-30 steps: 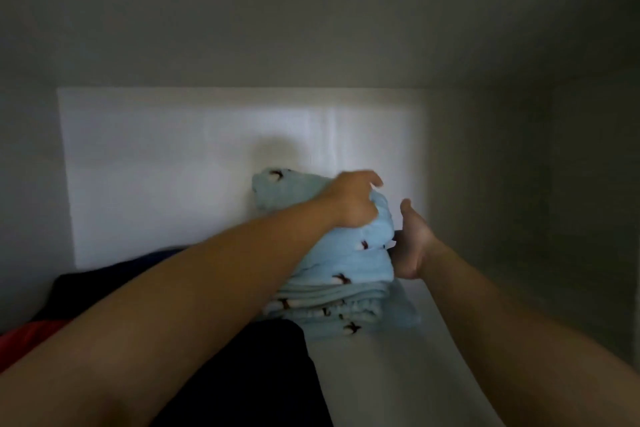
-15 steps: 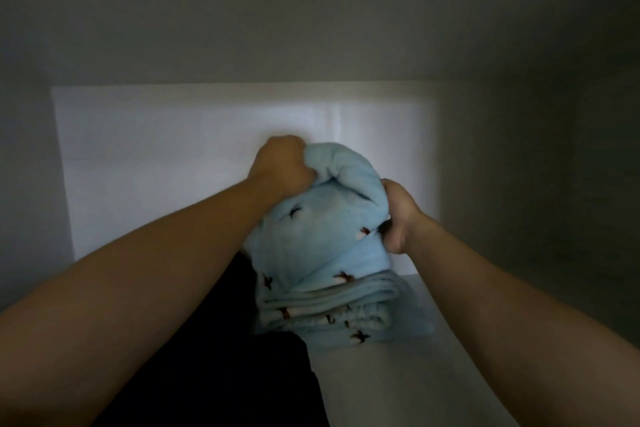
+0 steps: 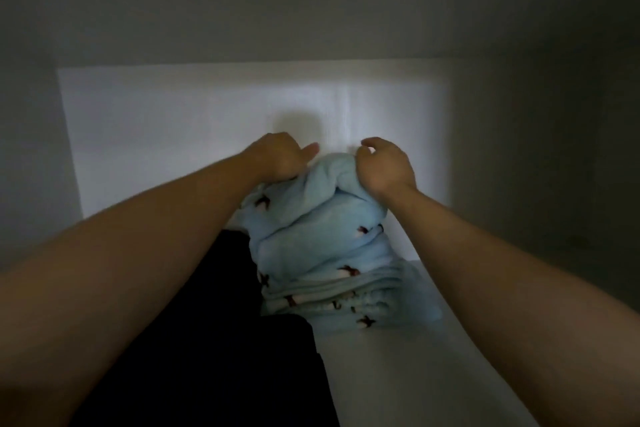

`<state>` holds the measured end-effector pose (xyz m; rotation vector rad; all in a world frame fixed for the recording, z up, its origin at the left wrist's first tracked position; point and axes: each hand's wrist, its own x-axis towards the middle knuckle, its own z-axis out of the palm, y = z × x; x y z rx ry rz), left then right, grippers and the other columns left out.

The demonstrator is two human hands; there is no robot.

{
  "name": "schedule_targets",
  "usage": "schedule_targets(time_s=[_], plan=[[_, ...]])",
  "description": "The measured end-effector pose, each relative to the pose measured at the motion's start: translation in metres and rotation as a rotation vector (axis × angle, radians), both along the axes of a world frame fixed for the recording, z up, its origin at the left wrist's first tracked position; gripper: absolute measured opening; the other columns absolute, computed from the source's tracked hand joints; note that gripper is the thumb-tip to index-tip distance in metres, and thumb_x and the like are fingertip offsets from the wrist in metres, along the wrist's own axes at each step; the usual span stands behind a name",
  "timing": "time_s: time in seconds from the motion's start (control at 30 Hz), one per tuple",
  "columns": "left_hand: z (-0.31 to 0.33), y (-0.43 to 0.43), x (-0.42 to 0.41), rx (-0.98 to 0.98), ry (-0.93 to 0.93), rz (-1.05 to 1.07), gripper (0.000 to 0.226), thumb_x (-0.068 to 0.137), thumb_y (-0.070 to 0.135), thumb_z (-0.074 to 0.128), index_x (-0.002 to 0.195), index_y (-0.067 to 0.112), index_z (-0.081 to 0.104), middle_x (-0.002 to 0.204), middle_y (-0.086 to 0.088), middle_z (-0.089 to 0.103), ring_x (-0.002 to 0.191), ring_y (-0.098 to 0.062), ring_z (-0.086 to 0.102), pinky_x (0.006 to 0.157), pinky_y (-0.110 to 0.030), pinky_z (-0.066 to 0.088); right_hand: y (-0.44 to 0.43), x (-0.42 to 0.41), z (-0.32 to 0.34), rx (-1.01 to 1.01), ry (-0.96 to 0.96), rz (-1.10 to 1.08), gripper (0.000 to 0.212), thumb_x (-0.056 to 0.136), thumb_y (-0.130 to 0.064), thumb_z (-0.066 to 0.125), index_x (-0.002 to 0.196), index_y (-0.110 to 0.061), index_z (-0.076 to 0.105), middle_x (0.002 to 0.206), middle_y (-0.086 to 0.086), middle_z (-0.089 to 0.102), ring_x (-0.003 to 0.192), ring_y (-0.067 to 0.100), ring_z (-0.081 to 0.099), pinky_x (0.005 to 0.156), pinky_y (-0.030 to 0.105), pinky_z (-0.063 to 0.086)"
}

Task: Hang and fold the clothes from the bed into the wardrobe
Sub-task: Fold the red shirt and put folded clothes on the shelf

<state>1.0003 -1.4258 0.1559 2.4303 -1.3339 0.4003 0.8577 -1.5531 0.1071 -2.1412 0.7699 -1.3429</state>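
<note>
**Blue fleece bunched high on the shelf: take care of the pile under it**

The light blue fleece garment [image 3: 322,246], printed with small dark figures, is on the wardrobe shelf [image 3: 398,374], near the back wall [image 3: 173,132]. Its lower part lies in flat folded layers. Its upper part stands up in a loose bunch and is not flat.

You hold this bunch at the top with both hands. The grip of your left hand [image 3: 277,158] is closed on the upper left of the cloth, with the thumb pointing out. The grip of your right hand [image 3: 384,168] is closed on the upper right, with the fingers curled over the fabric.

Just beside the fleece, on the left, lies a pile of dark folded clothes [image 3: 214,340], and the two piles touch.

I think you are arranging the top layer so that it sits neatly. There are some risks:

- If you pull the bunch up or toward you, the soft folds below can open and the pile can slide to the front edge of the shelf.
- If you push down on only one side, the fleece can lean onto the dark pile and disturb it.
- The shelf is dim, so a crooked fold is easy to miss.
</note>
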Motion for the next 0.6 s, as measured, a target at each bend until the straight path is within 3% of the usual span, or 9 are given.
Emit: schedule_targets(time_s=[0.1,0.17,0.23,0.37,0.5,0.6], plan=[[-0.027,-0.008,0.018,0.104,-0.169,0.066,0.057,0.102,0.054,0.034,0.142,0.018,0.053,0.146,-0.013,0.048,0.132,-0.032,0.045,0.107,-0.040,0.039,0.006,0.012,0.011,-0.136,0.359,0.188,0.046,0.104,-0.036,0.038,0.144,-0.017,0.050,0.154,0.004,0.043,0.138,0.021,0.042,0.114,0.028,0.028],[-0.054,-0.012,0.027,0.166,-0.097,0.061,0.062,0.101,0.063,0.023,0.153,0.031,0.035,0.158,-0.010,0.028,0.144,-0.035,0.024,0.118,-0.049,0.024,0.000,0.016,0.008,-0.205,0.720,0.205,0.054,0.105,-0.029,0.041,0.156,-0.013,0.028,0.162,0.008,0.027,0.147,0.023,0.029,0.117,0.027,0.017],[-0.074,-0.017,0.035,0.180,-0.011,-0.030,0.071,0.098,0.070,0.017,0.158,0.033,0.021,0.166,-0.006,0.014,0.152,-0.029,0.010,0.123,-0.049,0.010,-0.007,0.014,0.004,-0.226,0.899,0.162,0.064,0.105,-0.026,0.044,0.158,-0.013,0.013,0.164,0.010,0.019,0.149,0.024,0.023,0.117,0.027,0.014],[-0.094,-0.026,0.050,0.136,0.073,-0.101,0.078,0.096,0.072,0.017,0.160,0.027,0.011,0.167,-0.006,0.014,0.153,-0.025,0.014,0.124,-0.044,0.010,-0.016,0.017,-0.023,-0.201,0.804,0.210,0.067,0.105,-0.026,0.043,0.159,-0.015,0.004,0.165,0.014,0.010,0.151,0.027,0.017,0.120,0.031,0.010],[-0.123,-0.023,0.038,0.162,0.067,0.030,0.078,0.092,0.077,0.010,0.158,0.038,-0.006,0.168,-0.002,-0.002,0.154,-0.031,0.001,0.121,-0.057,0.003,-0.014,0.019,-0.070,-0.118,0.712,0.211,0.072,0.106,-0.030,0.040,0.157,-0.021,-0.010,0.165,0.010,-0.012,0.152,0.027,-0.009,0.123,0.047,0.002],[-0.111,-0.010,0.014,0.186,-0.028,0.090,0.075,0.094,0.074,0.007,0.158,0.036,-0.003,0.168,-0.001,-0.002,0.153,-0.034,0.005,0.118,-0.062,0.001,-0.007,0.009,-0.061,-0.116,0.793,0.157,0.075,0.105,-0.035,0.041,0.157,-0.028,-0.012,0.166,0.006,-0.014,0.153,0.026,-0.007,0.122,0.053,0.005]])
